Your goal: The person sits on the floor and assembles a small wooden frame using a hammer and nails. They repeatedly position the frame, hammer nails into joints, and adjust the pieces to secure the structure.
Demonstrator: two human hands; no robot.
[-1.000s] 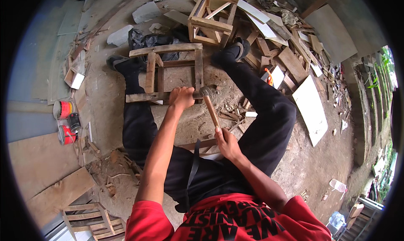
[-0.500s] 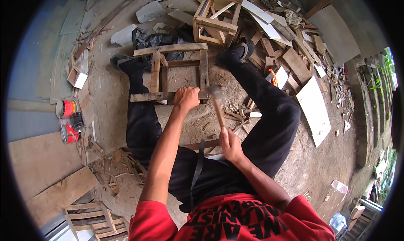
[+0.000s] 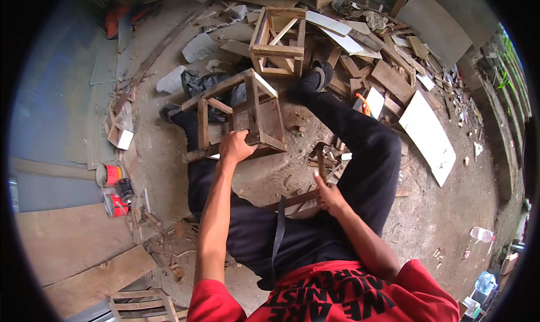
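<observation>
Between my spread legs stands a rough wooden stool frame (image 3: 253, 105), tilted so that its side shows. My left hand (image 3: 234, 146) is closed round its near rail, close to the near right corner. In my right hand (image 3: 331, 198) is a hammer (image 3: 322, 163), gripped by its wooden handle. The hammer's dark head is away from me, low by my right thigh and apart from the frame. A strip of wood (image 3: 298, 199) lies near my lap, partly hidden by my leg.
Another wooden frame (image 3: 277, 49) stands beyond my right foot. Scrap boards (image 3: 394, 80) pile up at far right, with an orange-handled tool (image 3: 364, 104) and a white panel (image 3: 428, 136) nearby. Paint cans (image 3: 112, 174) stand at left. Wood offcuts (image 3: 337, 153) lie beside my right knee.
The stool frame has turned and tilted, showing its side. My right hand has drawn the hammer away from the frame's corner, to the right and lower. My left hand keeps hold of the frame.
</observation>
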